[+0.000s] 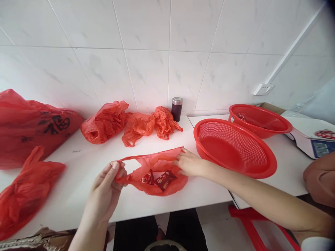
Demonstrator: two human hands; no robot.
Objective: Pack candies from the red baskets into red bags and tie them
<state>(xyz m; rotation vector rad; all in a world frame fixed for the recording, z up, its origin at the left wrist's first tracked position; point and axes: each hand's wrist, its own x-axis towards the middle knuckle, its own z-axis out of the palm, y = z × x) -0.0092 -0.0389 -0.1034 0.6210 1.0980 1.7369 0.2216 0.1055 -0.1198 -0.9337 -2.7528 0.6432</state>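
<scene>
Both hands holding a small red bag [154,174] open by its handles on the table [78,164].

Left hand [107,188] has its grip closed, pinching the left handle; right hand [190,164] is closed on the right rim, just left of the red colander [235,148]. Bag lies flat near the table's front edge, left of the colander, mouth stretched. Step in hand looks like spreading the mouth; next move likely needs one hand freed while the other keeps the opening taut. A few small dark-red packets [162,179] show through the film; print unreadable, count unclear. Second red basin [259,120] behind the colander holds something small I can't make out. Scale [311,139] right of the colander is cut off. Bags far left of it are cropped.
</scene>
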